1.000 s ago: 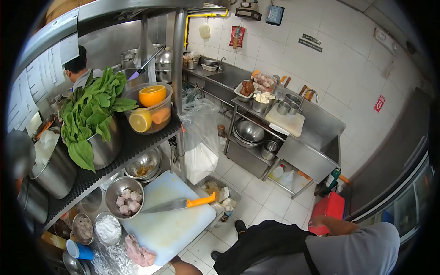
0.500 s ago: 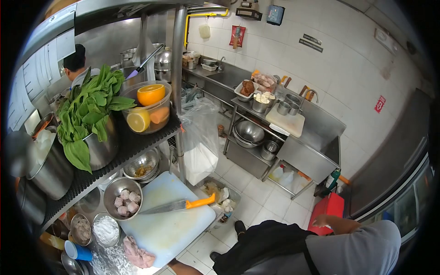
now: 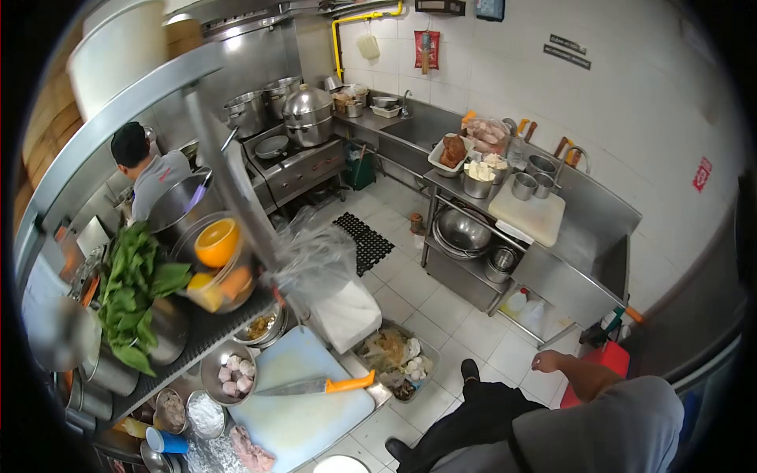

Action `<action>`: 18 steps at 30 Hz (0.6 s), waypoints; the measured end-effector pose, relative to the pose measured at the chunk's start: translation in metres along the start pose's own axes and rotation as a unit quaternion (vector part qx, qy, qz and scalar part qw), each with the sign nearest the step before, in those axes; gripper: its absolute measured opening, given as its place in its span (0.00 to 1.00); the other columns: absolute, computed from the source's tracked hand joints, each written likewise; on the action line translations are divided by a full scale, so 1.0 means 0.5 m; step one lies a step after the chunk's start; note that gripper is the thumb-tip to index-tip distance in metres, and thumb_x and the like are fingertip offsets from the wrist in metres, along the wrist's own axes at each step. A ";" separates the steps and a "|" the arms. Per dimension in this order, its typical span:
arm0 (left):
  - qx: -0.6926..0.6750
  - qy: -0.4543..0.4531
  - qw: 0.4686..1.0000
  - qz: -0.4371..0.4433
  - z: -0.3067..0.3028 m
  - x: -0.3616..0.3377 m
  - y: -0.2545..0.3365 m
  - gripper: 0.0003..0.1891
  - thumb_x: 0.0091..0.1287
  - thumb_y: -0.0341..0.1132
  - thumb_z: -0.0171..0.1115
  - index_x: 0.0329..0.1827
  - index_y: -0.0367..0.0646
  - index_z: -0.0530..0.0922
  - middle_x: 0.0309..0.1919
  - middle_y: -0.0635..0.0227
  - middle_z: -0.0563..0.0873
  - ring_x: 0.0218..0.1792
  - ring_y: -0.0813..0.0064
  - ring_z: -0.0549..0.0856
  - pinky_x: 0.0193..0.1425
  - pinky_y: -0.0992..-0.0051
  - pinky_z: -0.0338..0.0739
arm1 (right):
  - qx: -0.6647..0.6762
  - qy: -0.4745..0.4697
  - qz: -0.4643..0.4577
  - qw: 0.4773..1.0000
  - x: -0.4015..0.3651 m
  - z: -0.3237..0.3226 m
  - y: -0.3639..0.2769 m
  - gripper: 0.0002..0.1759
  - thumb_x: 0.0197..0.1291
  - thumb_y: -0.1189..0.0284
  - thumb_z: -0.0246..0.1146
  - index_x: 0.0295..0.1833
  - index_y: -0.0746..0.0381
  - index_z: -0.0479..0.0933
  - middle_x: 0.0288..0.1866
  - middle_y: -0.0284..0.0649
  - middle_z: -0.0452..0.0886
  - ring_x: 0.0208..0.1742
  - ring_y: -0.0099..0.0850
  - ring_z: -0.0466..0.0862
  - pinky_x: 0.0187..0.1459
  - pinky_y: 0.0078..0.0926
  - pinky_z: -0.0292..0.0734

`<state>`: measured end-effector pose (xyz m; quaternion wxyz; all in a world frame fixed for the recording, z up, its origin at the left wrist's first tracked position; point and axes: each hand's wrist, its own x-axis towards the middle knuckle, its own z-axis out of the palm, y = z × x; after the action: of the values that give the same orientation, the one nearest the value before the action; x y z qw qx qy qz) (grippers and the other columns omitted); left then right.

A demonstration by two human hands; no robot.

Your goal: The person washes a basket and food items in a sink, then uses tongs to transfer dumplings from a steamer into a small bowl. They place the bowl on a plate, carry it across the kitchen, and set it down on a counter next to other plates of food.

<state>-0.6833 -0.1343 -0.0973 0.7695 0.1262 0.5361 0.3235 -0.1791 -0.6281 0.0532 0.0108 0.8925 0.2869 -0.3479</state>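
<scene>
Stainless steel is seen all round, lol: the long counter [image 3: 599, 229] along the tiled wall and the nearer rack shelf [image 3: 209, 331]. Below that shelf a white cutting board [image 3: 307, 414] is laid out, mostly bare, with a heap of raw meat [image 3: 251, 451] at its near corner. A red box [image 3: 603, 359] is parked on the floor over on the right. A steel bowl [image 3: 229, 372] of pale chunks is set against the board's left edge, and an orange-handled knife [image 3: 315, 386] is left lying across the board, gripped by nobody.

The right hand [image 3: 544, 363] is hung low just beside the red box, well apart from the board. Nothing seems to be held in it, fingers loose. The left hand isn't caught in the shot, so its state can't be told.

Step-wise, no cutting is being done, tbh: the body looks turned off the board. For the knife to be picked up, a turn back and a reach across would be needed.
</scene>
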 end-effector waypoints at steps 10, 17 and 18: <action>0.021 -0.043 0.998 -0.042 0.492 -0.125 -0.272 0.29 0.58 0.31 0.50 0.66 0.33 0.66 0.59 0.53 0.76 0.62 0.54 0.75 0.66 0.56 0.71 | 0.046 -0.004 -0.305 0.951 0.539 -0.208 -0.137 0.16 0.63 0.60 0.59 0.46 0.61 0.79 0.44 0.49 0.83 0.46 0.49 0.82 0.47 0.42 0.78; -0.021 -0.125 0.986 -0.108 0.753 -0.172 -0.378 0.31 0.53 0.26 0.51 0.65 0.32 0.67 0.58 0.53 0.77 0.62 0.54 0.75 0.66 0.57 0.71 | 0.258 -0.204 -0.334 0.883 0.459 -0.462 -0.373 0.46 0.61 0.51 0.66 0.75 0.63 0.54 0.57 0.51 0.80 0.57 0.40 0.80 0.60 0.33 0.73; -0.033 -0.135 0.983 -0.118 0.790 -0.174 -0.381 0.31 0.52 0.25 0.51 0.65 0.32 0.67 0.57 0.53 0.77 0.62 0.54 0.75 0.66 0.57 0.71 | 0.254 -0.169 -0.347 0.887 0.469 -0.460 -0.378 0.48 0.61 0.51 0.66 0.76 0.64 0.51 0.58 0.52 0.79 0.59 0.40 0.80 0.61 0.33 0.72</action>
<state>-0.2748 -0.2738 0.0197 0.8715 0.0792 0.4271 0.2276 0.0034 -0.3015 0.1144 -0.2892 0.6358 0.4745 -0.5358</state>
